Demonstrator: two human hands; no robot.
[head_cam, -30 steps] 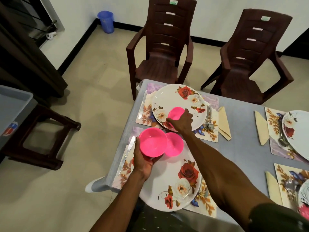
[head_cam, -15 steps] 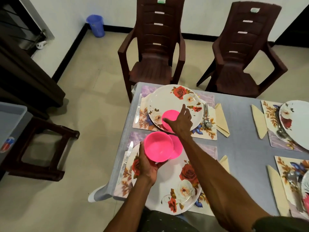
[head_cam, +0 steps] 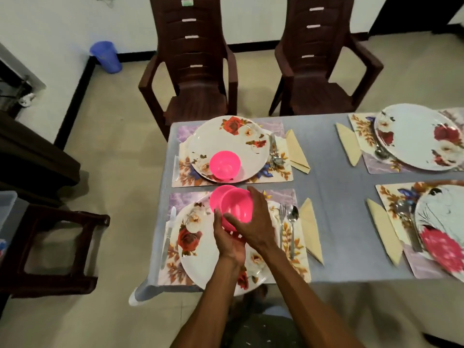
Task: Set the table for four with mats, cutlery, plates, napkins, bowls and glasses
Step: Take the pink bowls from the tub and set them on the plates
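One pink bowl (head_cam: 224, 165) stands on the far left floral plate (head_cam: 247, 144). My left hand (head_cam: 229, 237) holds a nested pair of pink bowls (head_cam: 236, 207) from below, above the near left plate (head_cam: 198, 247). My right hand (head_cam: 256, 222) wraps around the right side of the front bowl of that pair. Each left setting has a mat, a knife, a fork and spoon (head_cam: 287, 222) and a folded napkin (head_cam: 310, 229).
Two more settings with plates (head_cam: 414, 136) and napkins lie at the right; the near right one (head_cam: 447, 217) carries a blurred pink bowl (head_cam: 443, 249). Two brown chairs (head_cam: 193, 71) stand beyond the table. A dark stool (head_cam: 50, 247) is on the left, a blue bin (head_cam: 105, 56) by the wall.
My right hand let go of the bowl on the far left plate and came back to the bowls in my left hand. The view shifted right.
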